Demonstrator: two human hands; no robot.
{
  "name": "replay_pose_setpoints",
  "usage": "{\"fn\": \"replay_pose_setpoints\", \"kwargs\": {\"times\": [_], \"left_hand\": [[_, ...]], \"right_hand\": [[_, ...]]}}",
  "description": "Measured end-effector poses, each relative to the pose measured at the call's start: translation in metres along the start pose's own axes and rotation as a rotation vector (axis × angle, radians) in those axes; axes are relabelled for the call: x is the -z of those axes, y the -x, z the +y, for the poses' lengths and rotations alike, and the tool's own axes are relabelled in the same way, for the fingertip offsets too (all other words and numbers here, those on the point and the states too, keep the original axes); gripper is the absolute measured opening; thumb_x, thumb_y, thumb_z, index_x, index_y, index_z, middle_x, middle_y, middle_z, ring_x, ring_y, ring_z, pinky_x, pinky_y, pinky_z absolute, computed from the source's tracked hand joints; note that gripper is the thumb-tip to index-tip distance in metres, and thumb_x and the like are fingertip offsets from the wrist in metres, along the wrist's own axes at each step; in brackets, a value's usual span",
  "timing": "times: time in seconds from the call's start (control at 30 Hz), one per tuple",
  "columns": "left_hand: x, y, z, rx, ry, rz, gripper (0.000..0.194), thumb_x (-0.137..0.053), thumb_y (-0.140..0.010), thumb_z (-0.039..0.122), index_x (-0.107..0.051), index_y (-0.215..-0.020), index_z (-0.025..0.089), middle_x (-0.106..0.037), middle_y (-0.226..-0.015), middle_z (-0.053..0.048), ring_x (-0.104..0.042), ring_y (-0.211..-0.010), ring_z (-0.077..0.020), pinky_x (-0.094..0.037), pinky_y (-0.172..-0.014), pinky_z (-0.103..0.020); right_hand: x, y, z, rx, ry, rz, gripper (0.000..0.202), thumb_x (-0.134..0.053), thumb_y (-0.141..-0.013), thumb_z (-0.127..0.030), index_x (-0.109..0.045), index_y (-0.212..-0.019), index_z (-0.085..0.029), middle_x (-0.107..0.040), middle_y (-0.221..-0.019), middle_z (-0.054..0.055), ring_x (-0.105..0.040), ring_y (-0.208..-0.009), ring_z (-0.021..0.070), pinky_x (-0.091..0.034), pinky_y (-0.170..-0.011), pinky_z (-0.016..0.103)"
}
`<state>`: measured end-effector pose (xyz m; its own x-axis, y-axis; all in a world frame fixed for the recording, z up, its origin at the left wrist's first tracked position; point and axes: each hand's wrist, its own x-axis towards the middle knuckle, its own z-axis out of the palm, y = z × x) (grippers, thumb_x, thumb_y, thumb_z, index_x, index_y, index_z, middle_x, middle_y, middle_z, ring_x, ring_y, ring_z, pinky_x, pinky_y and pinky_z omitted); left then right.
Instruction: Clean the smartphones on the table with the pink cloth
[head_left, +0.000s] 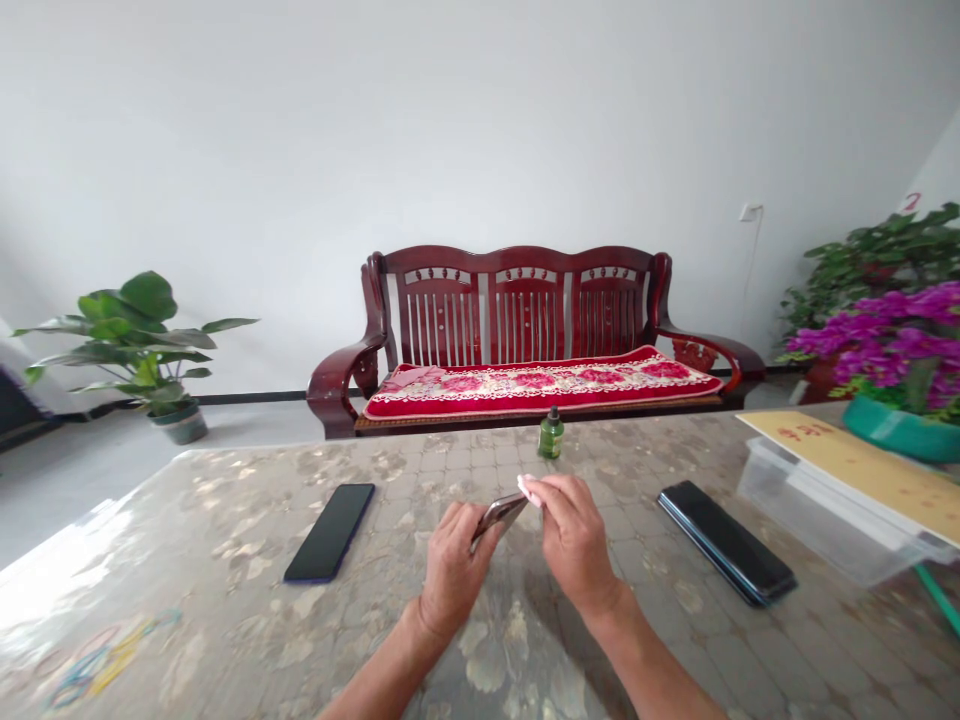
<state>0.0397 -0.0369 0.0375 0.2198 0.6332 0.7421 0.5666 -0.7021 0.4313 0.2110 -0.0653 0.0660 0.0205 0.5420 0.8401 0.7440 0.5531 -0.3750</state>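
Note:
My left hand (456, 560) is closed around a smartphone (504, 510), tilted up above the table with its edge toward me. Pinched in the fingers of my right hand (576, 535) is a small white wipe (529, 490), touching the phone's far end. Most of the phone's face is hidden by the angle. A small green bottle (550, 438) with a dark top stands just beyond my hands. Over to the left lies a dark smartphone (330, 533) on its own. A stack of smartphones (726, 542) rests to the right.
Under everything is a table with a patterned cover (420, 470). Colored rubber bands (101, 665) lie at the near left. At the right stand a clear plastic box (825, 510), a yellowish board (862, 470) and purple flowers in a teal pot (900, 430). Behind is a wooden bench (525, 262).

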Motion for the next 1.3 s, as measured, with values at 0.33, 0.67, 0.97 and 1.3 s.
{"fn": "replay_pose_setpoints", "kwargs": {"times": [0.33,0.67,0.97,1.3], "left_hand": [[-0.003,0.0,-0.002,-0.004,0.05,-0.002,0.021,-0.053,-0.095,0.027,-0.055,-0.076,0.02,-0.053,-0.066,0.002,-0.05,-0.063,-0.0143,-0.038,-0.059,-0.023],[-0.016,-0.003,0.0,0.105,0.058,0.028,0.021,-0.051,-0.091,0.028,-0.051,-0.072,0.021,-0.052,-0.066,0.002,-0.05,-0.062,-0.0133,-0.039,-0.058,-0.022],[0.0,-0.021,0.005,0.155,0.104,-0.161,0.008,-0.058,-0.086,0.025,-0.062,-0.093,0.023,-0.066,-0.078,0.002,-0.062,-0.068,-0.0142,-0.047,-0.066,-0.023],[0.011,-0.001,-0.001,0.035,-0.021,-0.214,0.017,-0.048,-0.096,0.03,-0.061,-0.088,0.022,-0.066,-0.075,0.0,-0.063,-0.069,-0.0151,-0.044,-0.063,-0.023]], "right_hand": [[0.002,-0.004,-0.01,-0.017,-0.029,-0.048,0.035,-0.044,-0.092,-0.007,-0.067,-0.112,-0.026,-0.067,-0.097,0.006,-0.062,-0.091,0.0188,-0.051,-0.082,0.035],[-0.011,0.003,0.017,-0.432,-0.29,0.02,0.018,-0.057,-0.088,-0.025,-0.074,-0.093,-0.022,-0.072,-0.089,0.005,-0.067,-0.08,0.0194,-0.054,-0.07,0.029],[-0.002,-0.007,-0.003,-0.322,-0.228,0.02,0.025,-0.049,-0.091,-0.019,-0.072,-0.1,-0.023,-0.069,-0.091,0.006,-0.064,-0.085,0.0184,-0.053,-0.073,0.028],[-0.008,0.007,-0.032,-0.008,-0.066,-0.117,0.034,-0.042,-0.094,-0.008,-0.064,-0.116,-0.024,-0.066,-0.096,0.007,-0.06,-0.089,0.0186,-0.052,-0.079,0.033]]}}
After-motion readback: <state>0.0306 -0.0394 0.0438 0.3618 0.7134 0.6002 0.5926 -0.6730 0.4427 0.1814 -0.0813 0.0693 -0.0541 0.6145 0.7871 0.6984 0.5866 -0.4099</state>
